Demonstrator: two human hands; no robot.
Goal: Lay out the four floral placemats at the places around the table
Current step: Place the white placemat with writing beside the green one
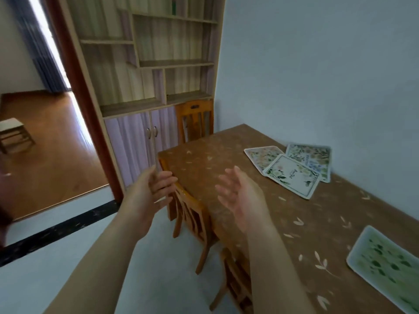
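Three floral placemats lie overlapping near the wall side of the brown table (217, 159): a pinkish one (260, 156), a white one with green leaves (292, 175) on top, and a blue-green one (314, 158) behind. A fourth, green leafy placemat (387, 266) lies alone at the near right edge. My left hand (149, 191) hovers off the table's left side, above a chair, fingers loosely curled and holding nothing. My right hand (240, 196) is raised over the table's left part, palm open, fingers spread, well short of the placemats.
A wooden chair (192, 214) is tucked in at the table's left side, another chair (235, 282) nearer me, a third chair (195, 120) at the far end. A shelf cabinet (147, 87) stands behind; a doorway on the left leads to a wood floor.
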